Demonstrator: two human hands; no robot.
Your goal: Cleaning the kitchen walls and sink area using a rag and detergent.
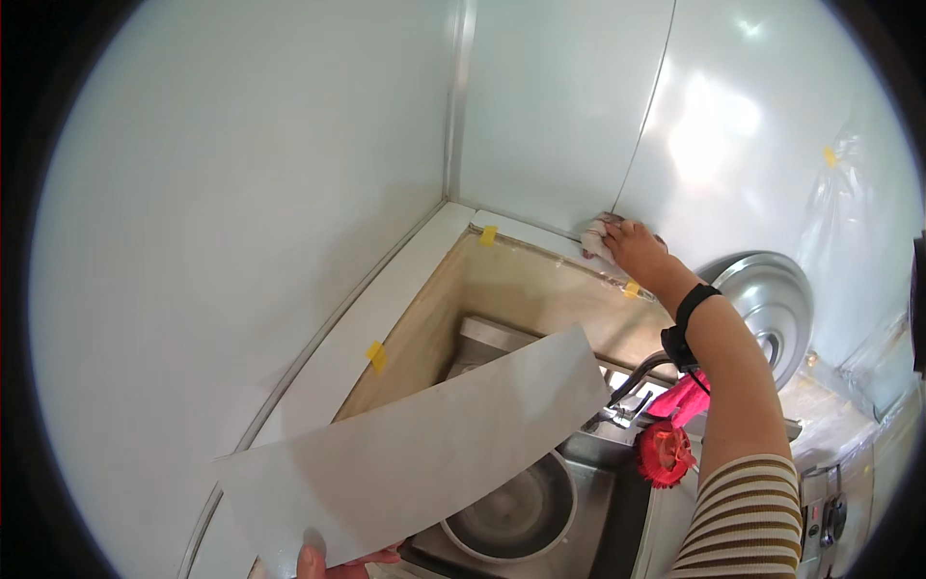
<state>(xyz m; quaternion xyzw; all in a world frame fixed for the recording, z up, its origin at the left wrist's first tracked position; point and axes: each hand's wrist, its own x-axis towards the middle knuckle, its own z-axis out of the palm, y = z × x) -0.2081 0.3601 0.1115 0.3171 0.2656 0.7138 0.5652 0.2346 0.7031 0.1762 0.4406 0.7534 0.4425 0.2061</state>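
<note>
My right hand (636, 247) presses a crumpled cloth (596, 236) onto the white ledge (532, 226) at the foot of the back wall, beside a panel seam. A black band with a small device circles that wrist. My left hand (325, 566), partly cut off by the lower picture edge, grips a long white panel (427, 434) by its near edge, thumb on top. The panel slants across the view, over part of the sink and the recess (550, 289) with yellowish walls. Some of the recess is hidden behind it.
Below the panel, a metal pot (510, 510) sits in the steel sink (589, 481). Near the tap (629, 383) are a pink cloth (678, 402) and a red scrubbing brush (664, 454). A large metal lid (763, 311) leans at the wall. Yellow tape (376, 356) marks the ledge; a stove (821, 514) stands right.
</note>
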